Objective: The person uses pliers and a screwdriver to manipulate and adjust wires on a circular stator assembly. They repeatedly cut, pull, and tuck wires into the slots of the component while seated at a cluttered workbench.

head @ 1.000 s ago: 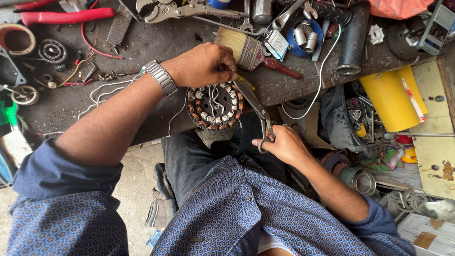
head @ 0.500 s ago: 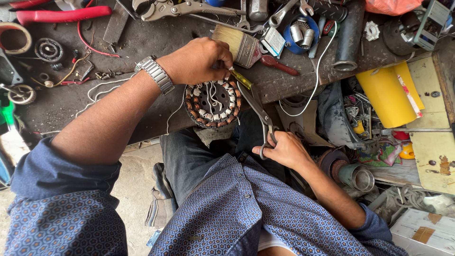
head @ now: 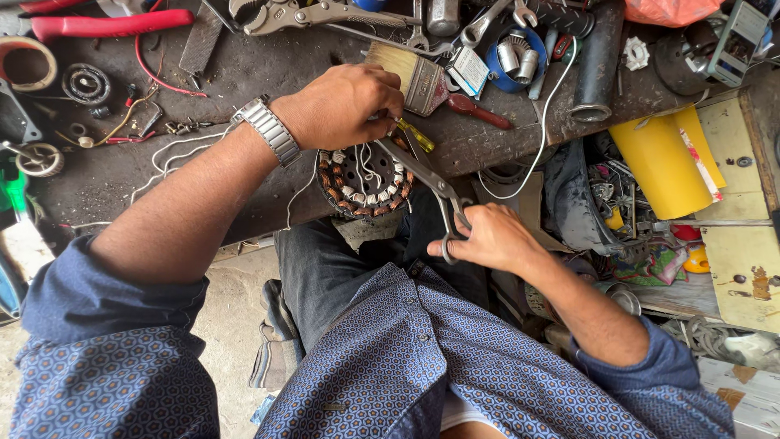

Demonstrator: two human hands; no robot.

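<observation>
left hand [head: 345, 106] fingers curled, forearm outstretched | right hand [head: 487, 240] clenched, elbow bent

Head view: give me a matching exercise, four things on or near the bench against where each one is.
Things:
1. Scissors
2. Stator
3. Paintbrush
4. Yellow sheet

Places:
A. Lying on the bench just beyond the left hand
B. Below the bench edge, on the right
C. At the bench's near edge, under the left hand
D. Handles in the right hand, blades pointing up toward the left hand

Pairs: 1-D, 2-C, 3-A, 4-B
</observation>
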